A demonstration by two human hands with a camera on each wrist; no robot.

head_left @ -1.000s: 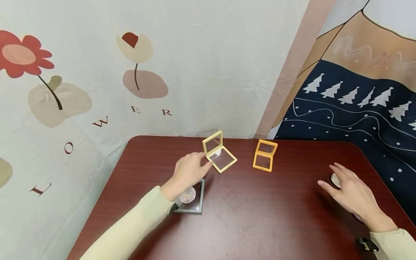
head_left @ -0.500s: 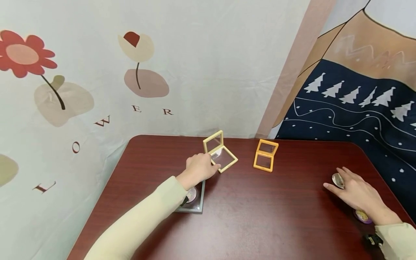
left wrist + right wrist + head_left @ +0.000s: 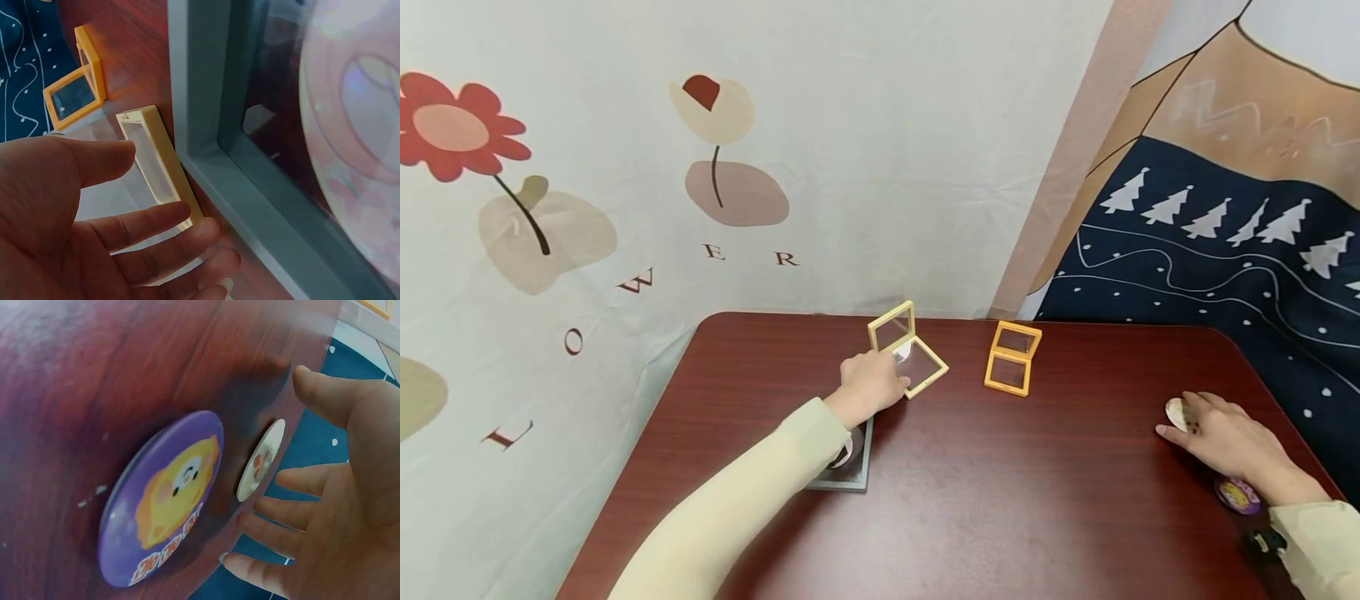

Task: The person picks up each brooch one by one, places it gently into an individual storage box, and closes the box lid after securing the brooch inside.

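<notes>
My left hand (image 3: 871,383) is at the near-left side of a hinged pale yellow display frame (image 3: 929,382), whose lid stands up. In the left wrist view, thumb and fingers are spread, with fingertips close to the frame's edge; whether they touch it I cannot tell. Under that forearm lies a grey display frame (image 3: 866,467) with a pinkish round badge (image 3: 356,150) in it. My right hand (image 3: 1232,437) hovers at the table's right side, fingers apart, beside a white round badge (image 3: 1177,414). A purple badge with a yellow cartoon animal (image 3: 169,494) lies by that wrist.
An orange hinged display frame (image 3: 1007,389) stands unfolded at the back of the dark red-brown table (image 3: 1000,500). Behind the table hang a light cloth with flowers (image 3: 880,167) and a navy cloth with white trees (image 3: 1210,275).
My left hand has moved right and slightly nearer, along the pale yellow frame's near-left side. The right hand has shifted a little right and nearer, uncovering more of the purple badge.
</notes>
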